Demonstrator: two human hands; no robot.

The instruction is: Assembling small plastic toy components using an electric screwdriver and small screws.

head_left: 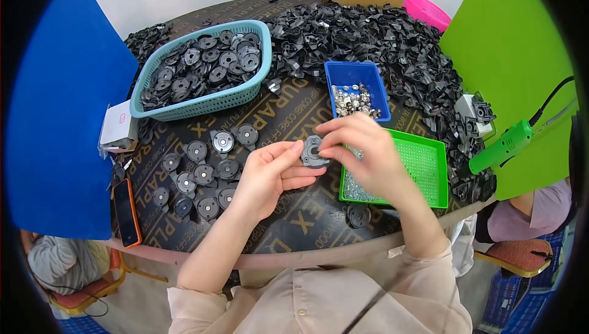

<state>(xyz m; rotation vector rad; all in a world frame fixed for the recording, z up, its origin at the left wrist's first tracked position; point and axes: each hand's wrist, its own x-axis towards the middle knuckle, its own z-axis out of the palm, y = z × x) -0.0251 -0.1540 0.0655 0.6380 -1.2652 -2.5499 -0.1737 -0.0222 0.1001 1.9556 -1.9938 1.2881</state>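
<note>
My left hand (267,174) holds a dark grey round plastic part (315,157) with side lugs over the middle of the table, gripped between thumb and fingers. Over the hole in its middle, the thumb and fingers of my right hand (368,153) are pinched together; whatever they hold is hidden. To the left, several similar round parts (203,174) lie on the table, most with a small metal piece at the centre. Beyond my right hand stands a blue bin (351,73) of small round metal pieces (353,97). Partly under that hand is a green tray (443,177) with small silvery screws (358,188).
A light-blue basket (202,110) of round black parts stands far left. Loose black pieces (368,33) heap along the back and right. A green electric screwdriver (503,148) hangs at right. A phone (126,211) and white box (118,125) lie left; one round part (358,215) sits near the front edge.
</note>
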